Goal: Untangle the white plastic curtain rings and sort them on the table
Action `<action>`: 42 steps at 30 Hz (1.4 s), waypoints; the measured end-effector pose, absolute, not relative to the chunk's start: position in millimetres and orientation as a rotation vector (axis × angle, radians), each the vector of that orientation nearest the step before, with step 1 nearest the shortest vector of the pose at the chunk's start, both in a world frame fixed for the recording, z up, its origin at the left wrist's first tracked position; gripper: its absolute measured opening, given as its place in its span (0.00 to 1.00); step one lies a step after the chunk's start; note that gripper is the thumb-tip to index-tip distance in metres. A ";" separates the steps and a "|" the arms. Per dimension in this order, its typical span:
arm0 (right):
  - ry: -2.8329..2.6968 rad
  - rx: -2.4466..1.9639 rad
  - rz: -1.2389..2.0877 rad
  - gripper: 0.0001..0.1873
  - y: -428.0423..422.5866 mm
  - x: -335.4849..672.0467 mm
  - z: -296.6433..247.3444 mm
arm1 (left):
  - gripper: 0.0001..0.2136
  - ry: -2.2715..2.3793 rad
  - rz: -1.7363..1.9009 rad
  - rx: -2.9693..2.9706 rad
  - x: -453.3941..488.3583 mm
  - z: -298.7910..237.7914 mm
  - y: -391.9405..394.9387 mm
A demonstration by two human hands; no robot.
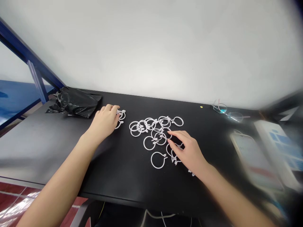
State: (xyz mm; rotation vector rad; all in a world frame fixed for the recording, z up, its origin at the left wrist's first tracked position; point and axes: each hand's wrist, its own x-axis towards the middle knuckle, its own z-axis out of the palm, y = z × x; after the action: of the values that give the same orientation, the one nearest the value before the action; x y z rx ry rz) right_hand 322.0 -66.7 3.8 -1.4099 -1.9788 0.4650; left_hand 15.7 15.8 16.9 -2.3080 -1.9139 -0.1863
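My left hand (107,119) is curled over a few white open plastic rings (122,116) left of the main group. Its thumb and forefinger close around the edge of one ring, though the inner fingers are hidden. Over the right side of a loose cluster of similar white rings (149,143), my right hand (187,148) reaches in. Thumb and forefinger there are parted, with the tips at the edge of a ring (167,129). Each ring has a gap with small clip-like ends. Several lie overlapping, and my right hand partly covers some.
A crumpled black plastic bag (77,102) lies at the back left of the black table (113,176). Eyeglasses (220,108), a phone-like device (254,160) and a white-and-blue box (279,148) are on the right. A white wall (142,47) stands behind.
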 end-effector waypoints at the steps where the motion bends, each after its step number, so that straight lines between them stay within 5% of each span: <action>1: -1.984 -1.421 0.471 0.12 -66.8 322.1 3.7 | 0.17 -1.925 -0.171 -2.315 15.9 16.2 15.4; 8: -1.931 -1.450 0.530 0.14 -63.3 327.1 5.9 | 0.18 -1.981 -0.184 -2.309 15.6 19.3 14.1; 14: -1.929 -1.438 0.552 0.09 -60.5 329.6 9.8 | 0.15 -1.709 -0.697 -2.586 35.7 33.1 6.7; 20: -1.980 -1.397 0.535 0.09 -57.8 333.1 6.8 | 0.30 -1.545 -0.696 -3.147 66.3 24.5 -12.7; 28: -2.088 -1.386 0.563 0.09 -52.8 344.5 9.6 | 0.37 -1.592 -0.842 -3.441 86.4 8.3 -23.8; 35: -2.145 -1.292 0.661 0.07 -46.9 354.4 9.6 | 0.28 -1.664 -1.562 -3.516 91.6 4.3 -18.2; 42: -2.053 -1.399 0.802 0.05 -45.1 354.4 6.1 | 0.24 -2.059 -1.806 -3.389 90.6 5.4 -14.0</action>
State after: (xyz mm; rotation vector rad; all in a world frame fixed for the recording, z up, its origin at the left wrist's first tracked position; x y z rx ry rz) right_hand 354.4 -45.1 6.1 -1.3987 -2.0525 0.8018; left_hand 90.6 -14.0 5.4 -3.3887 -2.0591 -1.8058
